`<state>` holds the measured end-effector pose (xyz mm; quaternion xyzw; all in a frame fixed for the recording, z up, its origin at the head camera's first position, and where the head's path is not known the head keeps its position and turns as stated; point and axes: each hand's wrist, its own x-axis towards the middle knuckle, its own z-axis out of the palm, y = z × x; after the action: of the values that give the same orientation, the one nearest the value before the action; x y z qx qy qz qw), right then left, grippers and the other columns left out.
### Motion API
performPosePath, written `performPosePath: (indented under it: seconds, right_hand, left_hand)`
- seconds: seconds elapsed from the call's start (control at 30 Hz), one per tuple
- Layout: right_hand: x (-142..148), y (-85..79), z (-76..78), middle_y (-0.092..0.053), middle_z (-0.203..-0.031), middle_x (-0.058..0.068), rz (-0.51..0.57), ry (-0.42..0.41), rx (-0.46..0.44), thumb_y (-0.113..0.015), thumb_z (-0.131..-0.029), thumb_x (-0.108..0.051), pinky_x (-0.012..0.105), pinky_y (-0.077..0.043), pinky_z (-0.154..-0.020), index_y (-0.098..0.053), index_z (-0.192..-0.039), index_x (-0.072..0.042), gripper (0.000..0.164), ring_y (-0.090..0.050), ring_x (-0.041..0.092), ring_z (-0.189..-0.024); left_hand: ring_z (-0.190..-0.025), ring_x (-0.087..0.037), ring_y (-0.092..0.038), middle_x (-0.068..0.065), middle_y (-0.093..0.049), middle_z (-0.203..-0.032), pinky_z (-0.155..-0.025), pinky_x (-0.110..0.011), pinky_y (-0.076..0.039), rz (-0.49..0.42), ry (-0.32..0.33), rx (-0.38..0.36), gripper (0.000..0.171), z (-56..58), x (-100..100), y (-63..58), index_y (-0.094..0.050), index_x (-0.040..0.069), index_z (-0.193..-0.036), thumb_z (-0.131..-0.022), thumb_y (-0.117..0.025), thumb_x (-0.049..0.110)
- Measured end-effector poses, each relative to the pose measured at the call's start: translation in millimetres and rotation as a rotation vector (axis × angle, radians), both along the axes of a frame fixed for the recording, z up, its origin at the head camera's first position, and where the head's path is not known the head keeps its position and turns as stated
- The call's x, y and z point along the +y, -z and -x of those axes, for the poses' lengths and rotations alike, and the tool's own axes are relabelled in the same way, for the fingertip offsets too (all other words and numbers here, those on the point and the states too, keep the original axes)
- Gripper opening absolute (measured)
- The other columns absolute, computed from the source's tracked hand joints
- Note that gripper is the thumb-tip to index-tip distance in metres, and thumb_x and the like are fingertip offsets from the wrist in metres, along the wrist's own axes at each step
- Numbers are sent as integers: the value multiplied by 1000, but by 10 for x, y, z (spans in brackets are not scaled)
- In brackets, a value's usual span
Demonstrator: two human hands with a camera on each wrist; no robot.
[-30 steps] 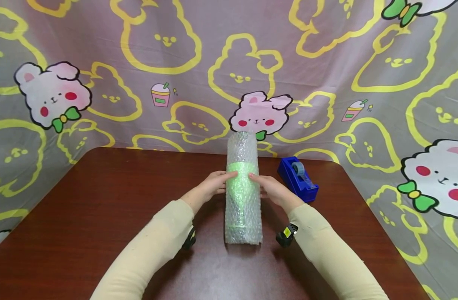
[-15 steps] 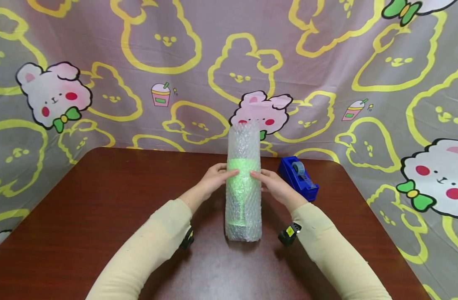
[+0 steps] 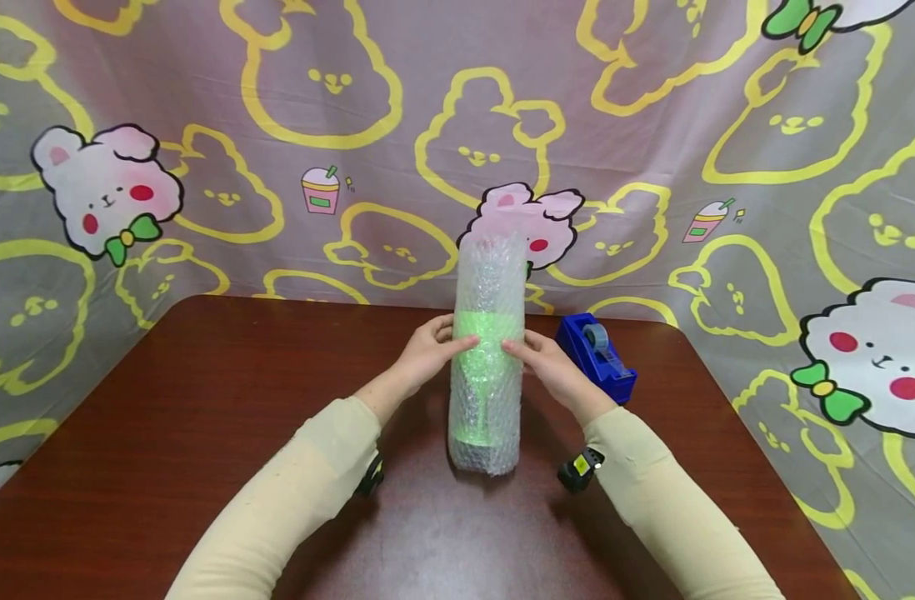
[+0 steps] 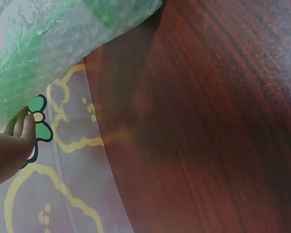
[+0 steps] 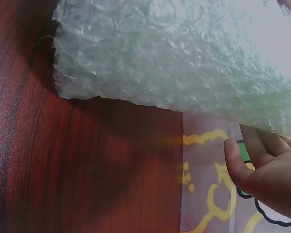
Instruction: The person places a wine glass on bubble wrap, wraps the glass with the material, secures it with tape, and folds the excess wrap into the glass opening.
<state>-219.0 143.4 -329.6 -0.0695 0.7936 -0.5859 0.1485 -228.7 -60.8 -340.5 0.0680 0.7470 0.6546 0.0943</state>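
Observation:
Between both hands, a bubble-wrapped roll (image 3: 491, 279) stands nearly upright over the middle of the table. A green, goblet-shaped glass (image 3: 482, 362) shows through the clear wrap, bowl above and foot below. My left hand (image 3: 426, 354) grips the roll's left side at bowl height, its thumb across the front. From the right, my right hand (image 3: 549, 364) holds the same level, thumb also in front; the fingers behind are mostly hidden. The left wrist view has the bubble wrap (image 4: 72, 46) at upper left, and the right wrist view shows its textured side (image 5: 150, 53) up close.
A blue tape dispenser (image 3: 598, 358) with a roll of tape sits behind the right hand, near the table's back right. The dark red-brown wooden table (image 3: 225, 392) ends at a patterned curtain (image 3: 397, 175) hanging behind it.
The wrapped roll has come more upright, its top rising against the curtain and its lower end shifting slightly away. Both hands have risen a little with it, keeping their hold.

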Motion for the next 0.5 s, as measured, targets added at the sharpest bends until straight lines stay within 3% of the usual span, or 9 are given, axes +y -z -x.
performPosePath:
  seconds: [0.2,0.5]
  right_hand:
    - [3,-34,-15,-46,-139,18,1,-6,43,-53,-94,-33,49,-33,-109,-37,-141,-5,57,-47,27,-123]
    - [34,-52,-21,-47,-138,20,34,-11,123,-57,-92,-22,46,-32,-109,-35,-142,-8,56,-47,23,-121]
  left_hand:
    - [-124,-25,-51,-11,-52,-136,-102,-41,-44,34,1,42,64,-32,-13,-48,-42,10,-139,-84,-68,29]
    - [-118,-26,-55,-12,-57,-130,-98,-40,-46,40,33,206,61,-43,-36,-75,-43,9,-136,-83,-70,21]
